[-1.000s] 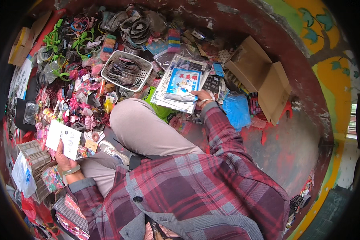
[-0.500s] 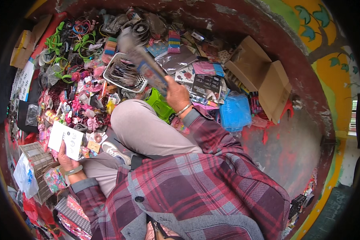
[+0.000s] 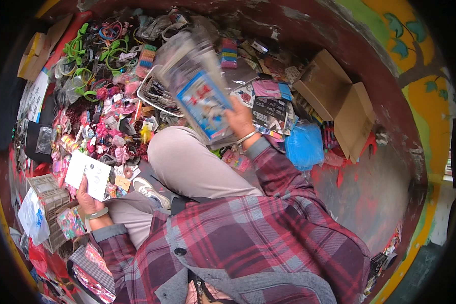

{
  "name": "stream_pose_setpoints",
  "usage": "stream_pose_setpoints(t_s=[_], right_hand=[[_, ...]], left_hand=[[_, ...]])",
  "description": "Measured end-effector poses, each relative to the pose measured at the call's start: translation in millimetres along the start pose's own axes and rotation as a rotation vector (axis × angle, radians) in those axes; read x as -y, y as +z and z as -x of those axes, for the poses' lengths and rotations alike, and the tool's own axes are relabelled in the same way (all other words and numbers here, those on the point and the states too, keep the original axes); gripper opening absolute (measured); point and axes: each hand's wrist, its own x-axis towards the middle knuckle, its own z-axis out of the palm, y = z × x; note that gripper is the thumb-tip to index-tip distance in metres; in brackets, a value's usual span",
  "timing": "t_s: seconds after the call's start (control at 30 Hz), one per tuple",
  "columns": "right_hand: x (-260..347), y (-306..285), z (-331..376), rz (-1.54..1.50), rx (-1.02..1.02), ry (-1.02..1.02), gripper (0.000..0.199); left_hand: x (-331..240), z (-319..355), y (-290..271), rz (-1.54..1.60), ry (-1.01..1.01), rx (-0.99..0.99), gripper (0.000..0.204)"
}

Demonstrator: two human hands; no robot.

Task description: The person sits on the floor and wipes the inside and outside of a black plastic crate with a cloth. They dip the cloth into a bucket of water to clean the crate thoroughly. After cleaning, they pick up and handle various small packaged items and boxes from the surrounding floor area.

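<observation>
In my right hand (image 3: 239,117) is a clear plastic bag with a blue-bordered picture insert (image 3: 204,105); its upper end is smeared by motion. It hangs over my bent knee and partly covers a white plastic basket (image 3: 148,93) of small dark packets. My left hand (image 3: 88,196), low on the left, grips a small white booklet (image 3: 88,174) with dark round marks on its page. The thumb lies along the booklet's lower edge, and its far corner rests close to a heap of pink hair ornaments (image 3: 120,153).
Green headbands (image 3: 76,45) and hair accessories crowd the far left. At the right stand an open cardboard box (image 3: 323,76) and a blue plastic-wrapped pack (image 3: 304,146). A beige crate (image 3: 48,183) with a white bag (image 3: 34,217) sits lower left. A dark red wall curves behind.
The plastic bag in my right hand has swung round so its picture side faces up, and that hand has shifted slightly right. My left hand stays nearly still with the booklet.
</observation>
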Motion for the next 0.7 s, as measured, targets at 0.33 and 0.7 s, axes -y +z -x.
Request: stream_pose_setpoints(t_s=[0.33,0.7], right_hand=[[-103.5,-152.7,-82.5,-0.776,-0.244,0.367,0.029],[-295.5,-141.8,-3.5,0.601,0.002,0.786,0.051]], left_hand=[[-3.0,8.3,7.0,0.019,-0.016,-0.027,0.034],[-1.1,3.5,6.0,0.081,-0.075,-0.050,0.036]])
